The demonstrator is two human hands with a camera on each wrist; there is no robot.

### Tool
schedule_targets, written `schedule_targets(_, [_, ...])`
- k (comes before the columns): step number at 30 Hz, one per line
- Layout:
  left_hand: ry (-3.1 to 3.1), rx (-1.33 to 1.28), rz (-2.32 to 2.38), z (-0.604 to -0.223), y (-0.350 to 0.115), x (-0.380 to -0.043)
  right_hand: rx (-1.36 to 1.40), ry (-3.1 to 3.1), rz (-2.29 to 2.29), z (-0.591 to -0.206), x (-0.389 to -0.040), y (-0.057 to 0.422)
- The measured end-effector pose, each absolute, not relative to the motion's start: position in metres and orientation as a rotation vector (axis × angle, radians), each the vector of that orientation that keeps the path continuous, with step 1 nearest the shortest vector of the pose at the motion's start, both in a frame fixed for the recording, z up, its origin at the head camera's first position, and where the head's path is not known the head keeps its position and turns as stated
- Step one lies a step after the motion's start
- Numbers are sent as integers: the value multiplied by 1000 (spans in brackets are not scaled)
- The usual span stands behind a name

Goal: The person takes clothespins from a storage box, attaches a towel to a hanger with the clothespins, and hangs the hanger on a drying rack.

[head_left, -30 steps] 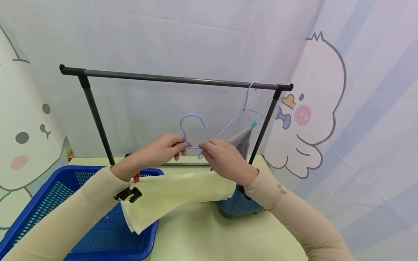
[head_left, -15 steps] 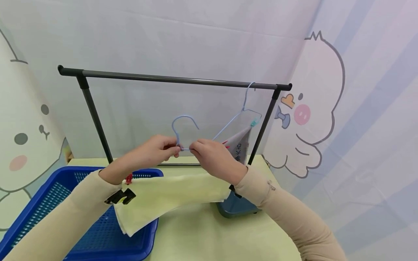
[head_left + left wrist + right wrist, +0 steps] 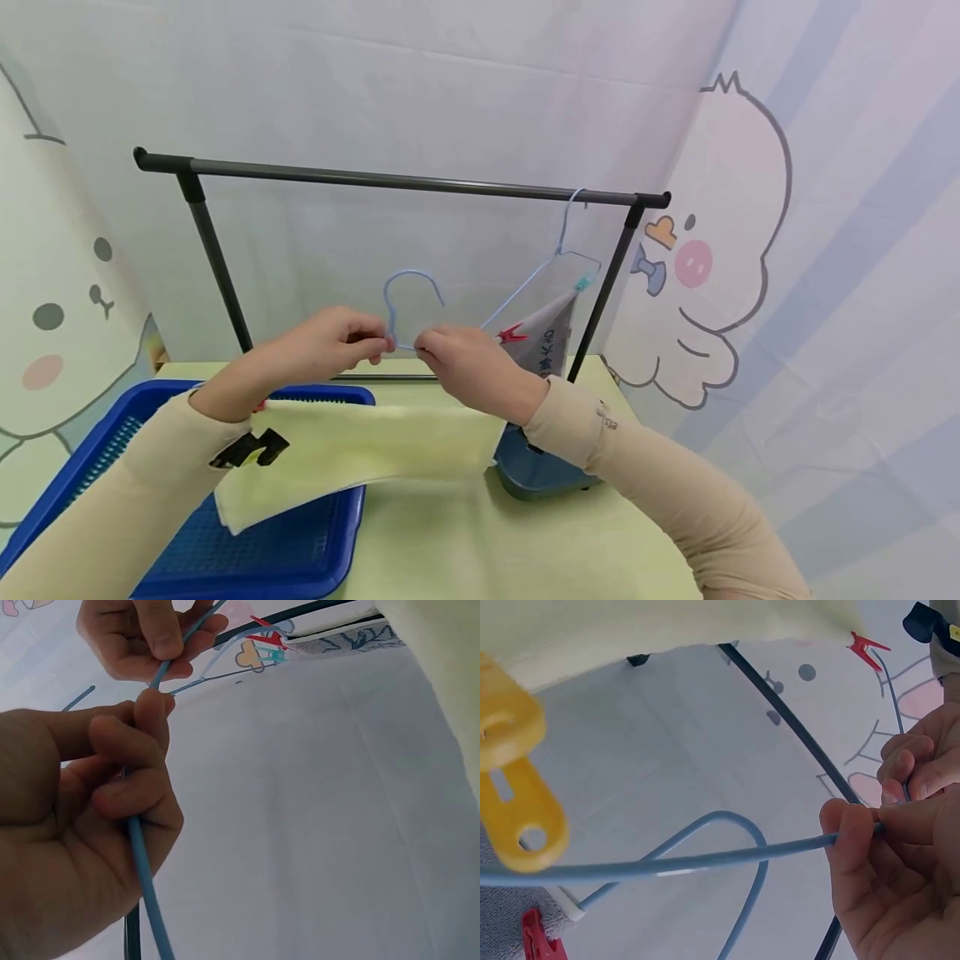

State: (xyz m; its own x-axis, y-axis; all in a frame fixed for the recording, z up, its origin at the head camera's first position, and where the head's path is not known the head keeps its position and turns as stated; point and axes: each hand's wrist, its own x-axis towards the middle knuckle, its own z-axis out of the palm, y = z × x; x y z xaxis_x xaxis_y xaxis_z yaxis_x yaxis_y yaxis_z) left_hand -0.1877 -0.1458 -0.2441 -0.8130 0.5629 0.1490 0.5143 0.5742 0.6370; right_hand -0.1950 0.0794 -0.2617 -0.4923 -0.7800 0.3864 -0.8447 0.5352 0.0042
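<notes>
A blue wire hanger (image 3: 390,304) is between both hands, its hook standing up. My left hand (image 3: 330,343) pinches its wire left of the hook's neck, and my right hand (image 3: 480,371) pinches it on the right. A pale yellow cloth (image 3: 367,442) hangs below, partly over the basket. In the right wrist view, a red clothespin (image 3: 866,651) is on the cloth's far corner and a yellow clip (image 3: 521,750) is near the wire on the near side. The lower part of the hanger is largely hidden by my hands and sleeves in the head view.
A black rack's bar (image 3: 375,179) crosses behind. From its right end hangs another blue hanger (image 3: 517,292) bearing a grey cloth (image 3: 551,337) with red (image 3: 512,334) and teal (image 3: 583,282) clothespins. On the table (image 3: 450,550) stand a blue basket (image 3: 347,533) and a smaller dark blue bin (image 3: 536,475).
Both hands have moved left, carrying the hanger and yellow cloth along, and the hook sits slightly lower. The red clothespin on the hanging grey cloth has come into fuller view.
</notes>
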Motion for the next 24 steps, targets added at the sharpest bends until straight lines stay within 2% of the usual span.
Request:
schedule_targets(14, [2793,888,1001,-236,-169,-182,1365,-2528,248,-259,-198,53])
schedule_targets(24, [2858,809,924,-235,-178,-185,1370,-2503,397,-273,-216,39])
